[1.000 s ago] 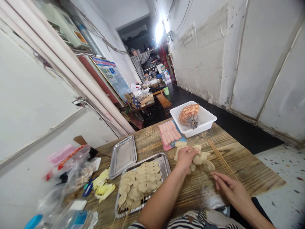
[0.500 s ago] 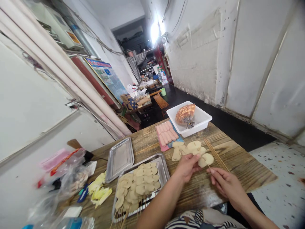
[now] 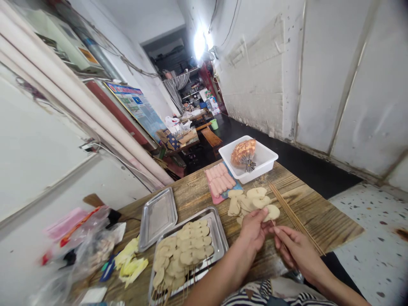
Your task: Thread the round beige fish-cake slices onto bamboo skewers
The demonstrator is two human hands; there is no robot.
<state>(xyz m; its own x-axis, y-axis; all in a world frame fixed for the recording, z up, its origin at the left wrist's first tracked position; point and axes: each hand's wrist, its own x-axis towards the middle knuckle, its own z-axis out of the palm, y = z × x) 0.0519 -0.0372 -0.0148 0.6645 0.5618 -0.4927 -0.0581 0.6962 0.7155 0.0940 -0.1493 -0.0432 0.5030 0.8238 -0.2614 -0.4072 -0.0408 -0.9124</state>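
Between the fingers and thumb of my left hand (image 3: 255, 227) is a pale oval food slice (image 3: 272, 212). Close beside it, my right hand (image 3: 291, 243) pinches a thin wooden skewer (image 3: 273, 222), whose upper end meets the slice; how far it goes in is hidden. A loose pile of similar slices (image 3: 244, 203) lies on the wooden table just beyond my left hand. To the right of the pile rests a bundle of bare skewers (image 3: 288, 209). Left of my forearm, a metal tray (image 3: 219, 221) carries several rows of skewered slices (image 3: 183, 250).
A white plastic tub (image 3: 263, 172) with a bunch of skewered reddish food (image 3: 244, 153) stands at the table's far edge. Next to it lies a pack of pink sausages (image 3: 219, 180). Another metal tray (image 3: 158, 216), yellow wrapping (image 3: 132, 267) and plastic bags (image 3: 92, 250) occupy the left side.
My right hand has moved closer to my left, and the skewer shows less between them. The left hand has closed further around the slice. The whole view has shifted slightly.
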